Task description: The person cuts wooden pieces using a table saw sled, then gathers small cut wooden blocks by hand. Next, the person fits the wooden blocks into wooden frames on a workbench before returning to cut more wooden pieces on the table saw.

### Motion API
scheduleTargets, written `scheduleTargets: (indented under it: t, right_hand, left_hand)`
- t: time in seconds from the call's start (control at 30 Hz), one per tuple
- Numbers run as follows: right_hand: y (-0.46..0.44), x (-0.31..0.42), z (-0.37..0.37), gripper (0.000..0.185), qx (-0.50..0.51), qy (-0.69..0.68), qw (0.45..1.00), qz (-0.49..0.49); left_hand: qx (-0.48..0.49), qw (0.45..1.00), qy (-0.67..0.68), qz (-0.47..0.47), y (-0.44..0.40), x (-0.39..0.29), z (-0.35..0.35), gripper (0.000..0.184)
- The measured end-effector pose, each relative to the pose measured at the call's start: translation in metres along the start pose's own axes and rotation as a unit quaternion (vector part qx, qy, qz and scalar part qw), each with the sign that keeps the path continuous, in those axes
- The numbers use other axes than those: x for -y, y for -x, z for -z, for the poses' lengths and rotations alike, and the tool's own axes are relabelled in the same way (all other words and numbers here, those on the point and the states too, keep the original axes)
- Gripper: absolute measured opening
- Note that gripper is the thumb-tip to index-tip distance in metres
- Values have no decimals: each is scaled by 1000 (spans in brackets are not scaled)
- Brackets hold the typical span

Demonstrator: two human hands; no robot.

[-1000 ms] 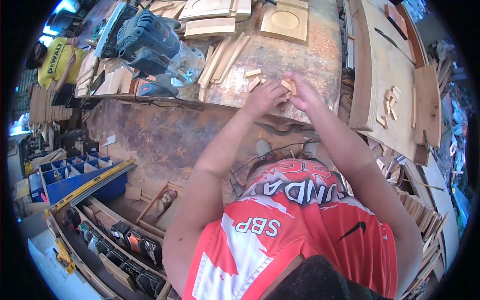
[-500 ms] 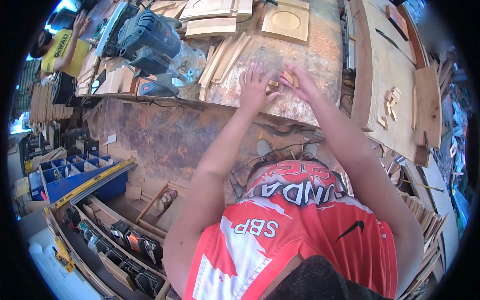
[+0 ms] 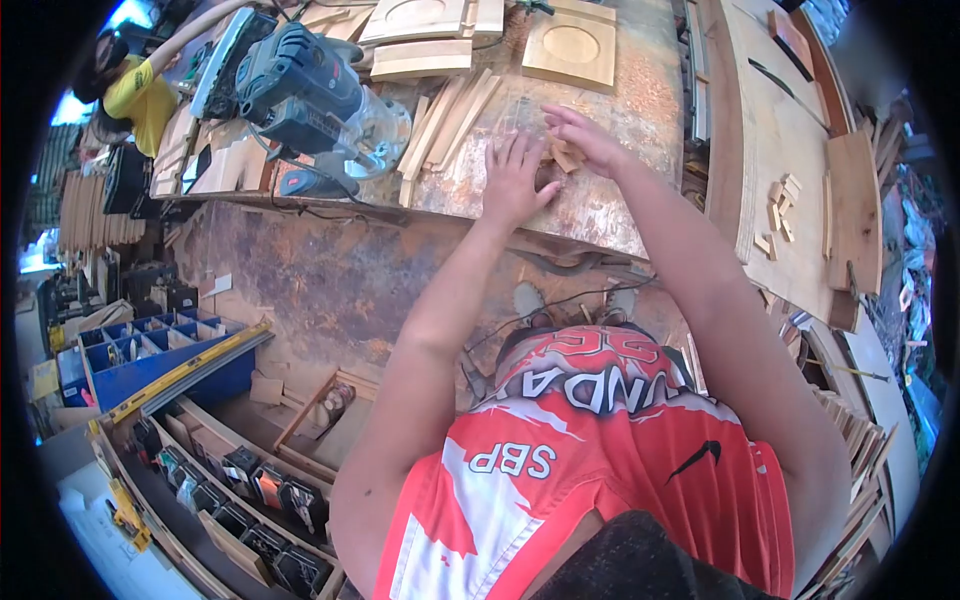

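Small wooden pieces (image 3: 565, 156) lie on the worktable (image 3: 640, 150), between my two hands. My left hand (image 3: 514, 182) rests with its fingers spread on the tabletop, just left of these pieces, and its thumb points toward them. Above and to the right of the pieces is my right hand (image 3: 588, 142), its fingers stretched out and slightly apart, with nothing gripped. The hands partly hide the pieces, so their exact number cannot be made out.
A blue router (image 3: 310, 85) stands at the table's left, beside long wooden strips (image 3: 450, 125). A square board with a round recess (image 3: 570, 45) lies farther back. Small blocks (image 3: 783, 205) sit on the right-hand bench. A person in yellow (image 3: 140, 100) is at the far left.
My left hand has spread and moved left from the pieces. My right hand has let go of a wooden piece and opened. The person in yellow has leaned over and reached out an arm.
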State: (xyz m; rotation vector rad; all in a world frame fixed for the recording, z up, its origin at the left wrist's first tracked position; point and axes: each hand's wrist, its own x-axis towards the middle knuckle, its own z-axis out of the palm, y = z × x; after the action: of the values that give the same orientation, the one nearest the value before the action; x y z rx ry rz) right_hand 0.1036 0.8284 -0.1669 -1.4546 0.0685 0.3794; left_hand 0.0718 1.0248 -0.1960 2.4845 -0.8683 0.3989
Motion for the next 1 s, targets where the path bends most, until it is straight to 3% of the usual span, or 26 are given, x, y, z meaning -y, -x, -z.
scheduleTargets:
  t: [0.2,0.3,0.37,0.47,0.5,0.53,0.6,0.67,0.73,0.8,0.83,0.9,0.93,1.0]
  right_hand:
    - [16,-7,18,56,-65,-34,997,35]
    - [42,-5,31,49,-166,-50,980,94]
    - [91,20,34,41,-179,-145,969,88]
    - [202,78,51,28,-217,79,971,60]
    - [230,83,68,25,-278,131,949,75]
    - [257,83,85,23,-332,181,922,88]
    - [301,52,154,24,-435,285,852,52]
    - [342,9,220,32,-426,502,752,-25]
    - [360,-12,232,39,-414,513,745,-102]
    - [369,-37,257,43,-340,498,796,-40]
    - [373,-83,300,43,-351,473,804,84]
    - [372,-68,310,37,-399,306,864,33]
    - [370,-62,312,34,-434,351,826,83]
    - [338,13,261,34,-469,176,865,35]
  left_hand:
    - [59,996,-25,-63,-20,-21,-13,73]
    - [71,992,-22,-102,-39,-23,-27,61]
    - [94,990,7,-109,-54,-27,-30,46]
    - [62,990,-83,-100,-58,-5,-53,27]
    - [114,992,-41,-47,-58,-5,-46,31]
    - [116,991,-38,-55,-55,-10,-39,31]
    - [5,996,2,-91,-51,-17,-26,37]
    - [5,996,-13,-86,-39,-31,-20,40]
    - [1,997,-38,-62,-27,-49,-17,43]
    - [23,999,46,-17,-9,-66,-12,42]
    - [17,999,31,-18,0,-74,-8,42]
    - [-4,1000,2,3,12,-79,-2,43]
    - [-12,1000,-4,23,20,-79,-1,43]
    - [-30,998,-33,53,36,-63,-5,46]
